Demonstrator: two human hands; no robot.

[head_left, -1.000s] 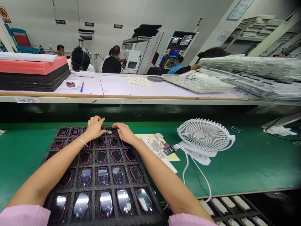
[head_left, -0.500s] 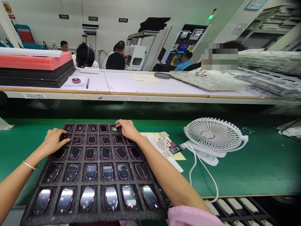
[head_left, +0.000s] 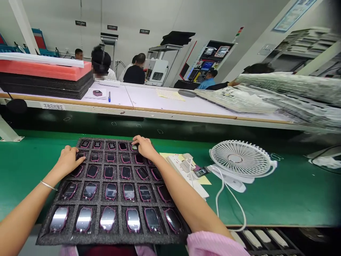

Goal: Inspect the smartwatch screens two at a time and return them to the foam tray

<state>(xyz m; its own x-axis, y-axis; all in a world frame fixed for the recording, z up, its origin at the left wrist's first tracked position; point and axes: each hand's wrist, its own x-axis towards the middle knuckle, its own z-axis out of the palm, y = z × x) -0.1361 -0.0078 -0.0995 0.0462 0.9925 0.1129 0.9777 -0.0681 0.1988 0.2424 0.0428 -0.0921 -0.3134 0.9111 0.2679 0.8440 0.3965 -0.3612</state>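
Note:
A black foam tray (head_left: 117, 236) lies on the green belt in front of me, its pockets filled with several pink-rimmed watch bodies (head_left: 111, 191) with dark screens. My left hand (head_left: 68, 160) rests on the tray's far left part, fingers curled over a watch there. My right hand (head_left: 144, 146) lies on the far right corner, fingertips on a watch (head_left: 134, 147) whose screen is lit. Both sleeves are pink.
A white desk fan (head_left: 241, 163) with a cable stands right of the tray, beside a white power strip (head_left: 186, 170) on yellow paper. Beyond the belt is a white bench with stacked foam trays (head_left: 48, 83) and bagged parts (head_left: 290, 89). Several people sit behind it.
My left hand has moved from the tray's far middle to its far left. My right hand has stayed at the far right corner. The view has shifted slightly.

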